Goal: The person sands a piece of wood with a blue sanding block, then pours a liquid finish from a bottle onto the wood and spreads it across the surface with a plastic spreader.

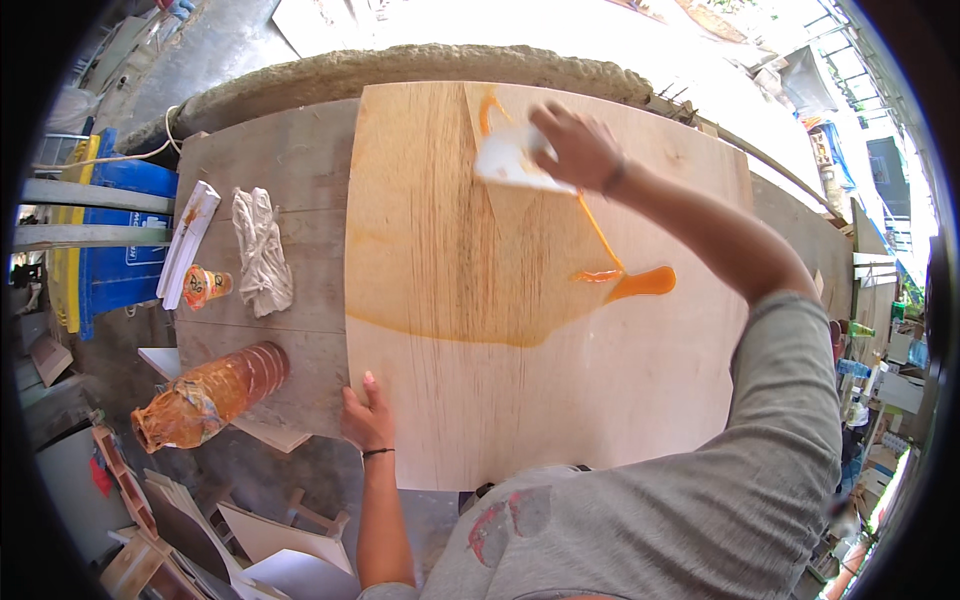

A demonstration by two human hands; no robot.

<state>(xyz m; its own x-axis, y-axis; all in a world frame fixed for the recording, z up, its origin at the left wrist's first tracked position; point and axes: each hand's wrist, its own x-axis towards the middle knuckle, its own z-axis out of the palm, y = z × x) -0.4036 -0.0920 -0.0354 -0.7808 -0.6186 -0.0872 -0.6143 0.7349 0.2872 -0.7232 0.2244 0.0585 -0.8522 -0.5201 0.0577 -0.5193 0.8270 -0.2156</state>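
A pale plywood panel [430,260] lies flat before me, its left half partly darkened by an orange-tinted wet film. My left hand [370,415] grips the panel's near left edge. Toward the far side, my right hand [580,150] holds a white, flat-looking piece [520,162] against the wood; motion blurs it, so its material cannot be made out. Glossy orange liquid [645,282] forms a puddle right of the panel's middle. A thin orange trail runs from the puddle up to the white piece, and another streak [487,115] lies beyond it.
On the grey boards left of the panel lie a crumpled pale cloth [261,252], white strips [187,243], a small orange cup [207,287] and a large orange-stained plastic bottle [215,393] on its side. A blue bin [125,222] stands farther left. Board offcuts [275,540] lean below.
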